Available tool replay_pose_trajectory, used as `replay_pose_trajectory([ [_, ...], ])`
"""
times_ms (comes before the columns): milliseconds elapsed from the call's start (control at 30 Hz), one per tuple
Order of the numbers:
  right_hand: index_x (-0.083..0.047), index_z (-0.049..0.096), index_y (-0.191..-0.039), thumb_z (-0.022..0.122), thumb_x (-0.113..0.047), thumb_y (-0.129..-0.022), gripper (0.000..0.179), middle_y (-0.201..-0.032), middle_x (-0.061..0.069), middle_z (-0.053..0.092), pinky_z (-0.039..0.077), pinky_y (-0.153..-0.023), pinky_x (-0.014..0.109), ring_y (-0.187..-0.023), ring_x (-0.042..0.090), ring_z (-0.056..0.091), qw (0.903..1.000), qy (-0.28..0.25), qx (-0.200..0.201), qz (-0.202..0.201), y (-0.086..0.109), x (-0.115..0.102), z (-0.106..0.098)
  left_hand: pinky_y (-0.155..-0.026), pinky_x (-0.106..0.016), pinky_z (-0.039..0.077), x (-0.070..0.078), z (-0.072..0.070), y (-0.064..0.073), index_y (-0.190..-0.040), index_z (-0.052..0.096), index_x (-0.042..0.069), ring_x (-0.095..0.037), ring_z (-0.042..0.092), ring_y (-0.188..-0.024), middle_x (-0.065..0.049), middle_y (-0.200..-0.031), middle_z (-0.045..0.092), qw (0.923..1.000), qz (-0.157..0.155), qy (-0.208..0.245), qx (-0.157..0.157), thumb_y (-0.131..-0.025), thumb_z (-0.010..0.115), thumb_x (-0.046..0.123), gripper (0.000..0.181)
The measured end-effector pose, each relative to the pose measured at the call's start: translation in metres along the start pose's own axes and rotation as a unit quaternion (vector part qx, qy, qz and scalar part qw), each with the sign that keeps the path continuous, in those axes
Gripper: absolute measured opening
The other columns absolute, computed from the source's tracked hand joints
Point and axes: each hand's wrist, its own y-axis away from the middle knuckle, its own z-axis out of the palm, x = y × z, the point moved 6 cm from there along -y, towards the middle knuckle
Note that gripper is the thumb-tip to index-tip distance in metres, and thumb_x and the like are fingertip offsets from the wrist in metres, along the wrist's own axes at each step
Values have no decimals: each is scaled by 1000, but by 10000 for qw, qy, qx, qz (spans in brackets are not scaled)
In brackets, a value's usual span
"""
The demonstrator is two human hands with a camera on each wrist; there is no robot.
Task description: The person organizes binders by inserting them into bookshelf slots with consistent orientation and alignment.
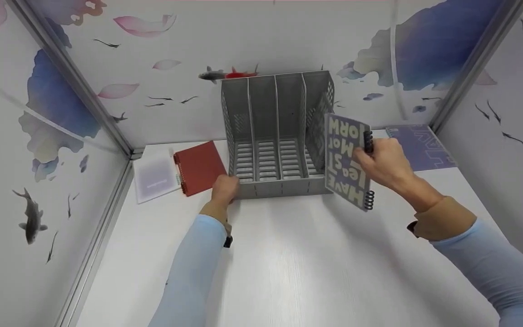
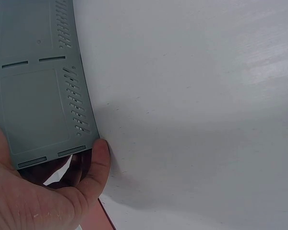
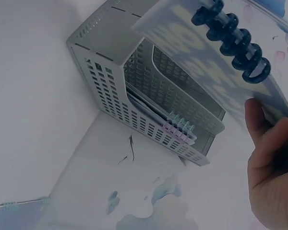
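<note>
A grey file organizer (image 1: 284, 187) with several upright compartments stands against the back wall. My left hand (image 1: 225, 188) grips its front left corner; in the left wrist view the thumb and fingers curl round the organizer's end. My right hand (image 1: 388, 161) pinches a spiral notebook (image 1: 347, 170) by its black-coiled edge. It is held upright, pale lettering on its purplish cover, in front of the organizer's right side. In the right wrist view, coil-bound notebooks (image 3: 180, 129) stand in the compartment at that side.
Left of the organizer lie a red notebook (image 1: 201, 168) and a white notebook (image 1: 156, 177) with a pale purple patch. A purple coil-bound notebook (image 1: 422, 147) lies at the back right. Printed wall panels (image 1: 279, 41) enclose the white table (image 1: 279, 254) at the back and sides.
</note>
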Motion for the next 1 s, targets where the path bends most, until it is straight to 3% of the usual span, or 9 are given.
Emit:
replay_pose_trajectory([
  [167, 11, 79, -117, 57, -20, -109, 39, -89, 31, 82, 42, -40, 24, -46, 10, 65, 9974, -356, -547, 293, 0, -3, 5, -59, -36, 58, -29, 16, -54, -88, 70, 15, -20, 64, -71, -2, -81, 63, 9999, 43, -120, -39, -106, 46, 28, 33],
  [200, 11, 78, -120, 57, -21, -110, 40, -89, 32, 81, 43, -40, 24, -45, 8, 64, 9967, -399, -630, 314, 0, -4, 6, -62, -37, 60, -25, 14, -50, -90, 71, 14, -21, 65, -74, -3, -84, 64, 9999, -17, -140, -56, -107, 46, 27, 32],
  [267, 13, 76, -124, 58, -22, -112, 41, -93, 34, 81, 47, -43, 22, -46, 5, 64, 9953, -505, -747, 344, 0, -6, 9, -63, -37, 60, -29, 17, -55, -91, 71, 16, -20, 65, -75, -2, -84, 64, 9999, -61, -112, -96, -107, 47, 29, 32],
  [433, 17, 72, -131, 59, -22, -114, 44, -102, 38, 80, 55, -50, 19, -51, 3, 67, 9917, -766, -907, 488, -2, -11, 15, -63, -39, 58, -18, 11, -36, -89, 68, 14, -21, 61, -73, -3, -81, 59, 9999, -56, -120, -55, -108, 46, 28, 32],
  [600, 17, 73, -129, 61, -24, -113, 45, -102, 36, 81, 56, -52, 18, -54, 5, 72, 9909, -784, -915, 599, -6, -15, 19, -65, -36, 54, 9, -6, 16, -91, 64, 11, -20, 55, -75, -3, -81, 52, 10000, -52, -36, -15, -109, 43, 23, 31],
  [667, 17, 74, -126, 62, -26, -113, 46, -100, 35, 82, 55, -52, 18, -56, 7, 74, 9913, -757, -882, 622, -8, -17, 21, -67, -34, 53, 15, -8, 28, -93, 63, 11, -19, 55, -76, -2, -83, 51, 10000, -37, -53, 12, -110, 43, 22, 29],
  [833, 17, 76, -119, 64, -29, -113, 48, -94, 33, 82, 55, -52, 17, -58, 14, 79, 9921, -749, -707, 722, -14, -19, 25, -69, -35, 55, 15, -8, 28, -99, 67, 9, -20, 58, -80, -3, -86, 55, 10000, -58, -27, 35, -110, 44, 23, 29],
  [900, 16, 77, -117, 64, -30, -113, 48, -93, 33, 82, 54, -53, 16, -59, 16, 79, 9923, -736, -643, 761, -16, -19, 28, -67, -36, 57, 2, -3, 6, -97, 69, 9, -21, 59, -79, -3, -85, 56, 10000, 60, 31, 50, -109, 45, 24, 30],
  [1000, 15, 78, -115, 64, -30, -113, 48, -94, 32, 82, 53, -52, 15, -61, 21, 81, 9934, -648, -544, 780, -21, -18, 33, -67, -38, 58, 2, -2, 2, -94, 68, 9, -22, 59, -78, -4, -84, 56, 10000, 74, 19, 0, -107, 45, 23, 30],
])
